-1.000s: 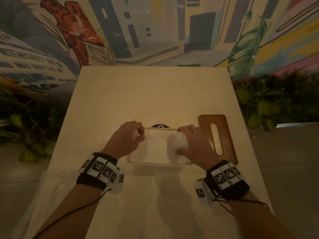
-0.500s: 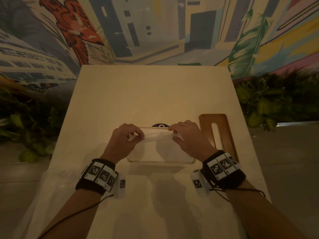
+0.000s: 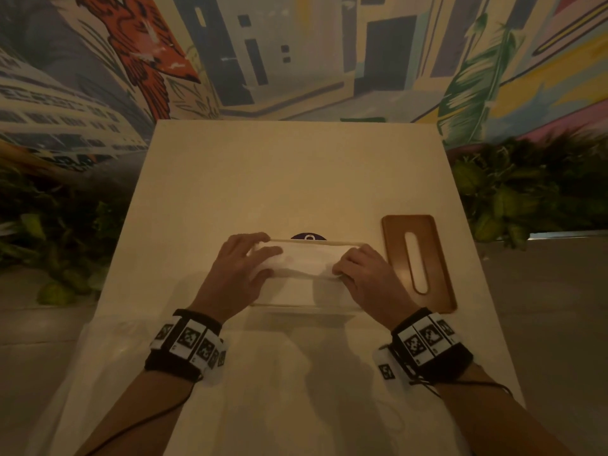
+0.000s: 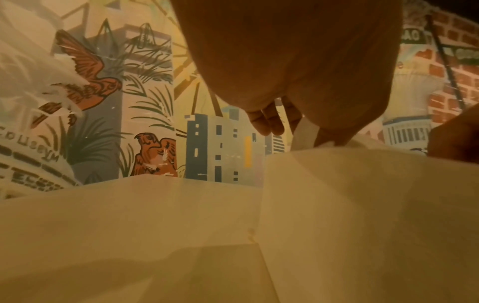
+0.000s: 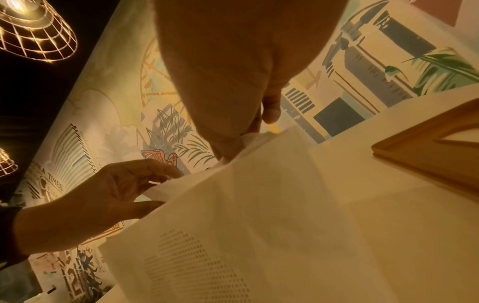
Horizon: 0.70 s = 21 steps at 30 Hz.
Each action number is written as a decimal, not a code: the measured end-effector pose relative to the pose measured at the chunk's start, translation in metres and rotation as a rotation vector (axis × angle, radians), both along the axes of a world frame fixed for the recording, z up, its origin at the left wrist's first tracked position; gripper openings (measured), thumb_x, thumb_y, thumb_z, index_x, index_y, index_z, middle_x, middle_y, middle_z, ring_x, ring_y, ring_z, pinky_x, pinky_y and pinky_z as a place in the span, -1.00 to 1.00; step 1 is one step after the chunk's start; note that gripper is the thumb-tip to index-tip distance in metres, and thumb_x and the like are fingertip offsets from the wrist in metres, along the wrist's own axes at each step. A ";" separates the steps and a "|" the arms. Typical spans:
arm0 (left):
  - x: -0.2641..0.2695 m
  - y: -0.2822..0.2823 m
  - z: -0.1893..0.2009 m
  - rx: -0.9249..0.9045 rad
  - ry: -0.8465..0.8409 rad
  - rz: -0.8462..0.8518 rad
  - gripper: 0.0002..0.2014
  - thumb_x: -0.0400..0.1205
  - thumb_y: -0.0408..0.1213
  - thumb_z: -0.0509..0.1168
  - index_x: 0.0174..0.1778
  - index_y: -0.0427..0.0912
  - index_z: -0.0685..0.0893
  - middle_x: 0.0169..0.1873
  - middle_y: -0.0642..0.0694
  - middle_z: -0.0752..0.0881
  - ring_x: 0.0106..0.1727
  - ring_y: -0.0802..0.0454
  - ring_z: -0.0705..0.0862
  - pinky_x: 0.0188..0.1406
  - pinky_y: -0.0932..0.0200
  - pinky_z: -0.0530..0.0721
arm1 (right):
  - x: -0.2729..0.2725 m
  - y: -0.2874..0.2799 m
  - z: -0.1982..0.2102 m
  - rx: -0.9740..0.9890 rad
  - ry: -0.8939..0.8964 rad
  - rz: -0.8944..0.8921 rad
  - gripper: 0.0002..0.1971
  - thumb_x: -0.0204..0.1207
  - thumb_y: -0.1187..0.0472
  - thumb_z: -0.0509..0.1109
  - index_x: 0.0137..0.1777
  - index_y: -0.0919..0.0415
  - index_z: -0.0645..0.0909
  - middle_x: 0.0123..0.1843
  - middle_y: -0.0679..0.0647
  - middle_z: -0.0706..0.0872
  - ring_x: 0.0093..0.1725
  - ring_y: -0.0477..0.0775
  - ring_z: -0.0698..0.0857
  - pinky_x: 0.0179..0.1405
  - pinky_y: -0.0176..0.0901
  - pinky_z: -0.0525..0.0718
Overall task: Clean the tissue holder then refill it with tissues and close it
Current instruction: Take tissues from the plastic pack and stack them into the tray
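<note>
A pale open tissue holder (image 3: 306,307) stands on the table in front of me. A white stack of tissues (image 3: 306,261) sits raised over its far half. My left hand (image 3: 245,263) grips the stack's left end, thumb near side, fingers over the top. My right hand (image 3: 358,273) pinches the right end. In the right wrist view the holder's pale wall (image 5: 259,235) fills the foreground with the left hand (image 5: 108,196) at the tissues (image 5: 160,189). The wooden lid (image 3: 418,258) with a long slot lies flat to the right.
A dark round disc (image 3: 308,237) shows just behind the holder. Crumpled clear plastic wrap (image 3: 108,373) lies at the near left of the table (image 3: 296,179). A mural wall stands at the table's far end, with plants on both sides. Wire lamps (image 5: 33,30) hang overhead.
The tissue stack was lying flat in the holder. Both hands have gripped its ends and lifted it up toward the far edge. The lid has not moved.
</note>
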<state>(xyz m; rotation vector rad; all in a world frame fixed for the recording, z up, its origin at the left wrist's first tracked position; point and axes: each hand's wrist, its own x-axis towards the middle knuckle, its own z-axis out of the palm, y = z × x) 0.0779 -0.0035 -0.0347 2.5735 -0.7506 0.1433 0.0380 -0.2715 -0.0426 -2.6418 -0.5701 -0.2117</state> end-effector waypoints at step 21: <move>-0.015 -0.014 0.008 0.275 -0.114 -0.043 -0.70 0.51 -0.32 0.44 0.17 -0.16 0.74 0.05 -0.16 0.77 0.08 -0.17 0.68 0.07 -0.07 0.63 | -0.004 0.005 0.011 -0.233 0.092 0.113 -0.48 0.39 0.36 0.55 0.36 0.13 0.57 -0.08 0.11 0.59 -0.21 0.06 0.58 -0.36 -0.18 0.60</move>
